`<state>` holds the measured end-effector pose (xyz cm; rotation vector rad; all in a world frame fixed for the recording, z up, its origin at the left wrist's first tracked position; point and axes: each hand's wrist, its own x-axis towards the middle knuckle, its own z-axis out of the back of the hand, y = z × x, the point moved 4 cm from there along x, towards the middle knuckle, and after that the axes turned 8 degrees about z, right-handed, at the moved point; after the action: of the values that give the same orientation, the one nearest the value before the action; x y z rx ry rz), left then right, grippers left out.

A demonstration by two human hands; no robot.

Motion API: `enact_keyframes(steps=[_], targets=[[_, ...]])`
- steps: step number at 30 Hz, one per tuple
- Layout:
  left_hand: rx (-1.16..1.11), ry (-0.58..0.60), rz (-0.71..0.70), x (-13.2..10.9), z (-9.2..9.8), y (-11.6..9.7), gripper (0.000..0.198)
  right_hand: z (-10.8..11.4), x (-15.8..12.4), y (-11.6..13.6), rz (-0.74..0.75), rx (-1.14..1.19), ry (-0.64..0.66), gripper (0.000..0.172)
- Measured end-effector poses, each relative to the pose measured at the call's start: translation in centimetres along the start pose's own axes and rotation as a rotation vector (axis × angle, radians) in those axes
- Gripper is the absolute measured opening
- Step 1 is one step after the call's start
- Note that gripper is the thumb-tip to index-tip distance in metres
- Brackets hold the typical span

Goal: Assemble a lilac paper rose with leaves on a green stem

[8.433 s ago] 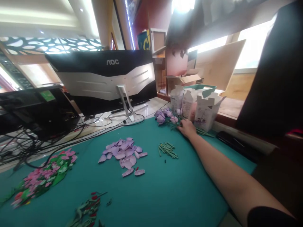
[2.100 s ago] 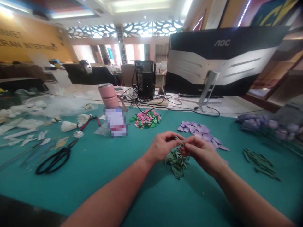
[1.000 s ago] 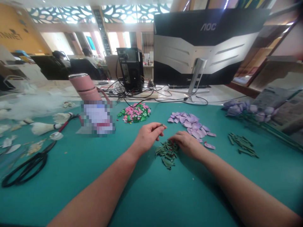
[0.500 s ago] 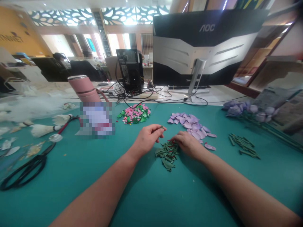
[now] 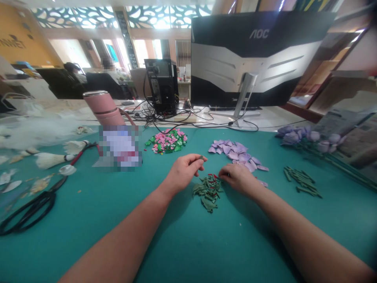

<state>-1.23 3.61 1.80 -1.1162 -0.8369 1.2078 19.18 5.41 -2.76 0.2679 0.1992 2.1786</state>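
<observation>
A small green piece (image 5: 202, 157) is pinched between the thumb and fingertips of my left hand (image 5: 185, 169), held just above the mat. Below and right of it lies a loose pile of dark green plastic pieces (image 5: 207, 192) with a few red bits among them. My right hand (image 5: 238, 177) is at the pile's upper right edge, fingers curled together and pointing down. Whatever its fingertips hold, if anything, is hidden. Pale purple petal pieces (image 5: 229, 148) are heaped just beyond my right hand, which covers some of them.
Pink and green small pieces (image 5: 171, 139) sit further back. Green stem pieces (image 5: 302, 181) and purple flowers (image 5: 294, 135) are on the right. Scissors (image 5: 32, 208), shuttlecocks (image 5: 53, 159) and a pink bottle (image 5: 103, 108) stand or lie left. A monitor (image 5: 253, 59) and cables are behind the green mat (image 5: 103, 208).
My right hand has shifted slightly right, off the green pile, uncovering red bits at its upper edge. My left hand stays put with the small green piece.
</observation>
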Motion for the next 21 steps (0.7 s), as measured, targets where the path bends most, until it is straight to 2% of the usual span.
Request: enact_keyframes(steps=[9,17,21], targets=[[0.061,0.051,0.038,0.07,-0.44,0.44,0.032,-0.69,0.06,0.51,-0.05,0.048,0.071,0.017],[0.071,0.057,0.047,0.16,-0.35,0.54,0.032,0.04,0.06,-0.06,0.005,0.041,-0.136,0.027],[0.069,0.053,0.053,0.11,-0.31,0.4,0.03,0.07,-0.05,0.2,0.038,0.075,-0.164,0.03]])
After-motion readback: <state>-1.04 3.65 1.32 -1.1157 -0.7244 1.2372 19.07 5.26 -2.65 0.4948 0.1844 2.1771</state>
